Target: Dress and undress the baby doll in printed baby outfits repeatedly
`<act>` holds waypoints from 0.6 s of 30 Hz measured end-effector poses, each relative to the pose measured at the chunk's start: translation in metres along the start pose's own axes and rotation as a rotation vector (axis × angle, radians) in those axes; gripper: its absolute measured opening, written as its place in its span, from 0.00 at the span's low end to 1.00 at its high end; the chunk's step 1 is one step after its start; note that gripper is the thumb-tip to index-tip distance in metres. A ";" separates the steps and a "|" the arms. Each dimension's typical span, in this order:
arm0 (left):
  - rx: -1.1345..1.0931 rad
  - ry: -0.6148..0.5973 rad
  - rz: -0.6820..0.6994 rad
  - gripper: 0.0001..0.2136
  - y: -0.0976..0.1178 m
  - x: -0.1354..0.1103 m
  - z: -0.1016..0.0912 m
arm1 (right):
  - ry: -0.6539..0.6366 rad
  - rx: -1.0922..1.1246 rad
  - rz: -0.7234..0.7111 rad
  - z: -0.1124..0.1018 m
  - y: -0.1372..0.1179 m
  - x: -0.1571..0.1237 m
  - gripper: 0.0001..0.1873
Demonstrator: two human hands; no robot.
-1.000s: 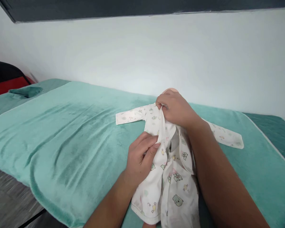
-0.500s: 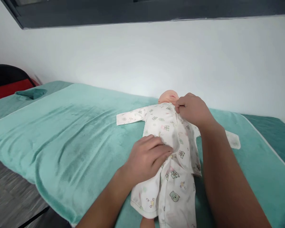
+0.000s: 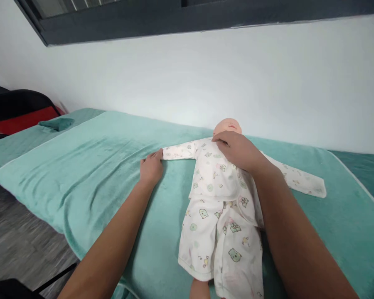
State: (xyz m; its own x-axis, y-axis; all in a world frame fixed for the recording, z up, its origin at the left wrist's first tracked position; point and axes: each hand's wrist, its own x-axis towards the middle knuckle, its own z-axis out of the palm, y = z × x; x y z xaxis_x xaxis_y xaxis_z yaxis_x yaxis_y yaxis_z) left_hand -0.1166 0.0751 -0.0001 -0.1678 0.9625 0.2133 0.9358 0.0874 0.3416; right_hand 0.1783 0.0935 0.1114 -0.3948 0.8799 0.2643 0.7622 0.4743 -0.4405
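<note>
A baby doll lies on its back on a teal blanket, dressed in a white sleepsuit printed with small bears. Both sleeves are spread out sideways. My left hand lies on the blanket at the cuff of the doll's left-side sleeve, fingers closed on the cuff end. My right hand rests on the doll's upper chest by the neckline, fingers bent and pressed on the cloth. My right forearm lies across the right side of the suit and hides it. One bare doll foot shows at the bottom.
The blanket covers a table set against a white wall. A darker teal cover shows at the right. At the far left stand a black chair and a red pad. Grey floor lies below the blanket's left edge.
My left hand left the suit's front and went out left to the sleeve cuff. The front flap now lies shut over the chest. My right hand shifted slightly from the collar onto the upper chest.
</note>
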 end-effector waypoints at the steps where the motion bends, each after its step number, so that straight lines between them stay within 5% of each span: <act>1: -0.007 0.007 -0.014 0.28 -0.002 0.002 0.000 | -0.013 0.028 0.016 0.000 0.001 -0.002 0.19; 7: -0.063 0.065 -0.065 0.26 -0.013 0.013 -0.002 | 0.033 0.139 0.073 0.000 0.004 -0.013 0.19; 12: -0.372 0.146 -0.080 0.25 -0.018 0.013 0.001 | 0.137 0.221 0.142 0.003 -0.003 -0.017 0.17; 18: -0.668 0.087 -0.010 0.23 -0.019 0.014 0.000 | 0.169 0.234 0.176 0.006 -0.004 -0.020 0.17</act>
State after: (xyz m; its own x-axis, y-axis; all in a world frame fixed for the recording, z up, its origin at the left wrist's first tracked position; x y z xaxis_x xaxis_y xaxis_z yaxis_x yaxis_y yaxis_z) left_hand -0.1370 0.0866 -0.0044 -0.2260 0.9359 0.2701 0.5459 -0.1079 0.8308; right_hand 0.1799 0.0737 0.1027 -0.1621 0.9412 0.2965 0.6650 0.3262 -0.6718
